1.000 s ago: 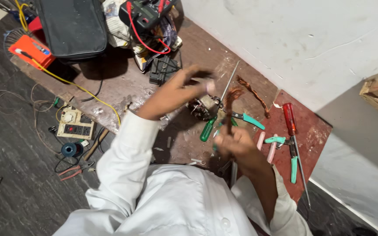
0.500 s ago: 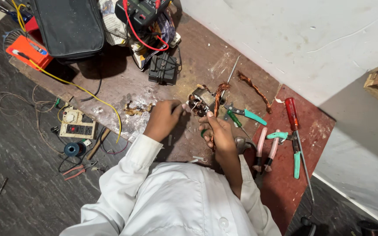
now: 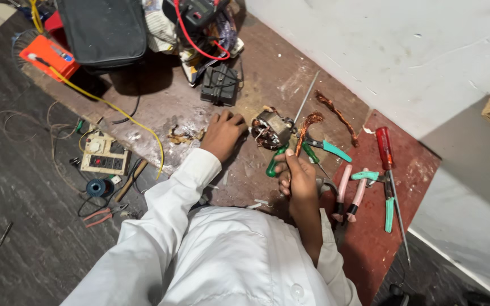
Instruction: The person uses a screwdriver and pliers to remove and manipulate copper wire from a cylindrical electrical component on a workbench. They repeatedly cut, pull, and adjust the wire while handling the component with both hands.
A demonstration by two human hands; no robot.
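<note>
A small motor stator (image 3: 271, 129) with copper windings lies on the worn brown board (image 3: 160, 107). My left hand (image 3: 223, 133) rests palm down on the board just left of the stator, touching or nearly touching it. My right hand (image 3: 295, 175) is closed around the green handles of pliers (image 3: 279, 158), whose jaws meet the stator's right side. A frayed bunch of copper wire (image 3: 308, 123) sticks up beside the jaws.
Teal-handled pliers (image 3: 327, 147), pink-handled pliers (image 3: 350, 192), a red screwdriver (image 3: 387, 156) and teal cutters (image 3: 388, 198) lie to the right. A long thin rod (image 3: 306, 97), twisted copper strand (image 3: 336, 116), black box (image 3: 220, 85), black case (image 3: 104, 28), switch board (image 3: 104, 154) and orange device (image 3: 49, 56) surround.
My left hand drew back from over the stator and settled flat on the board to its left. My right hand stayed on the green pliers at the stator.
</note>
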